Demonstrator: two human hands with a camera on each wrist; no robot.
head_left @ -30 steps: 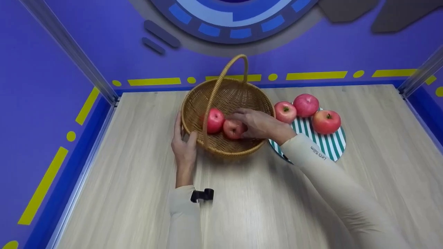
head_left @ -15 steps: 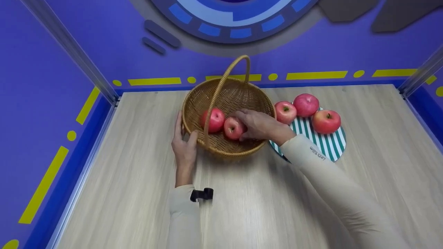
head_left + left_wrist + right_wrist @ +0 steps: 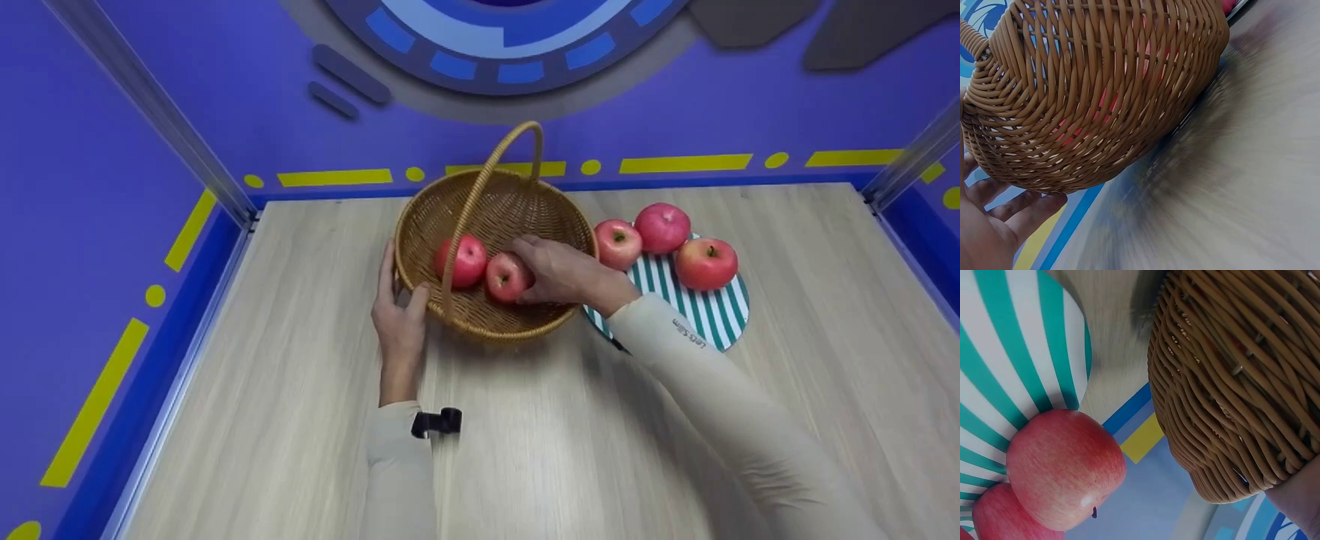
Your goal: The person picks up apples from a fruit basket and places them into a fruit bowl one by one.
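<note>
Round brown wicker basket (image 3: 551,214), both hands engaged.
Left hand (image 3: 401,322) grips its left rim; right hand (image 3: 559,268), inside, grips round pink-red apple (image 3: 504,279) beside glossy red apple (image 3: 470,260), partly behind handle (image 3: 481,178). Right of basket: three red apples (image 3: 663,228), green-and-white striped plate (image 3: 709,311).

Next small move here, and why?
I'd probably steady the basket with the left hand before the right hand shifts its apple: the right hand reaches inside and grips that apple, a second apple lies close beside it, and the left hand already holds the basket's side.
</note>
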